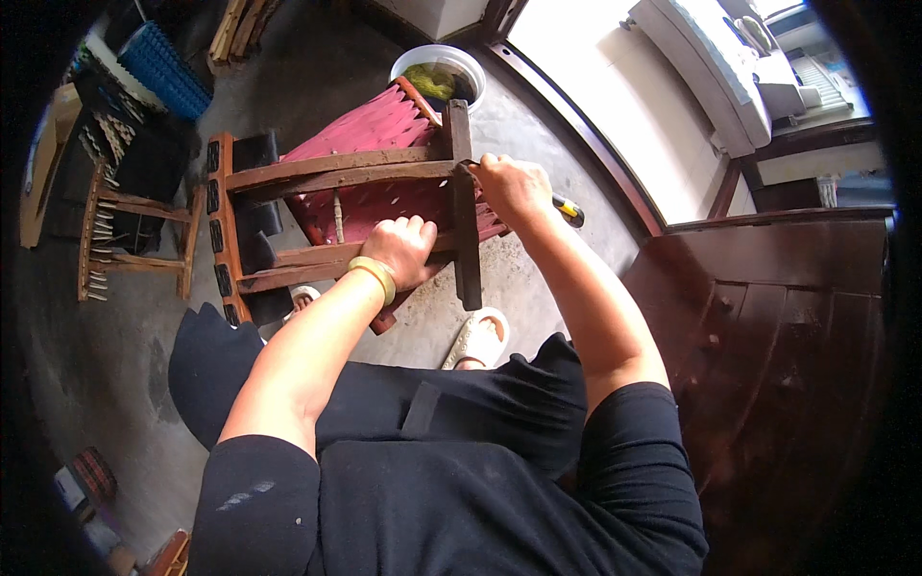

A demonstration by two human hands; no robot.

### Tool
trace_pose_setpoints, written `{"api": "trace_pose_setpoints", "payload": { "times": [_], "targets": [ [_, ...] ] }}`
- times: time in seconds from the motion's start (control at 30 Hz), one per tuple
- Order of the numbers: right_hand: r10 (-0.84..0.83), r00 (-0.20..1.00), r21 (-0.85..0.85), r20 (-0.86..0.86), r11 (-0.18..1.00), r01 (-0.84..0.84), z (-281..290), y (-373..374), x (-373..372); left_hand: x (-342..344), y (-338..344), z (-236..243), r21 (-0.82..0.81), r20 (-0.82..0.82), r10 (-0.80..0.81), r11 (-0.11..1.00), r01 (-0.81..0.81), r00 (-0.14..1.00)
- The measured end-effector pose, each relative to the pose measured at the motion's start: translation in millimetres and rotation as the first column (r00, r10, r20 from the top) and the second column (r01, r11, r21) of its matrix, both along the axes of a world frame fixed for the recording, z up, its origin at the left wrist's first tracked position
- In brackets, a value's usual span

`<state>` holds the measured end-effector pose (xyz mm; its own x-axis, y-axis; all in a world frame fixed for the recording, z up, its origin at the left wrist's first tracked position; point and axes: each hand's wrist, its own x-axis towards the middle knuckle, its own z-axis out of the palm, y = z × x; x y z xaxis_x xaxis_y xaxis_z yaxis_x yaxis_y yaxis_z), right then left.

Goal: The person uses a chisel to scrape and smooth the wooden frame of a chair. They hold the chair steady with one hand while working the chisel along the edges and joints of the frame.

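And I've got the frame (355, 165) stretched out over the red webbing (360, 130), close in, I'd say for easy reach. Left hand (399, 252) closes over a lower rail (312, 256), presumably bracing it; right hand (519, 190) curls tight at the crossbar (466, 230), perhaps for leverage. What it pinches, I can't tell. Bucket (468, 62) stands beyond.

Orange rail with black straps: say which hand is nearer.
Left. The left hand is on the lower bars, right of the rail; the right hand farther, at the crossbar.
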<state>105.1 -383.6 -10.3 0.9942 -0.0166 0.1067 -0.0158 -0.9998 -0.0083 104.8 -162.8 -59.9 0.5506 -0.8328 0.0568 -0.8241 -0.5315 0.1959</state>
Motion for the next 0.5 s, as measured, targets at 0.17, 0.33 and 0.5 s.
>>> {"api": "trace_pose_setpoints", "payload": {
  "times": [0.17, 0.33, 0.5],
  "targets": [
    [-0.029, 0.995, 0.016, -0.096, 0.999, 0.03, 14, -5, 36, -1, 1, 4, -0.043, 0.028, -0.013, 0.999, 0.014, 1.0],
    [-0.091, 0.996, 0.009, 0.021, 0.996, 0.091, 20, -9, 67, 0, 0, 6, -0.051, 0.0, -0.022, 0.998, 0.022, 1.0],
    [-0.122, 0.983, 0.157, 0.136, 0.983, 0.1, 16, -3, 11, 1, 1, -4, -0.097, 0.016, -0.01, 0.995, 0.011, 1.0]
  ]
}}
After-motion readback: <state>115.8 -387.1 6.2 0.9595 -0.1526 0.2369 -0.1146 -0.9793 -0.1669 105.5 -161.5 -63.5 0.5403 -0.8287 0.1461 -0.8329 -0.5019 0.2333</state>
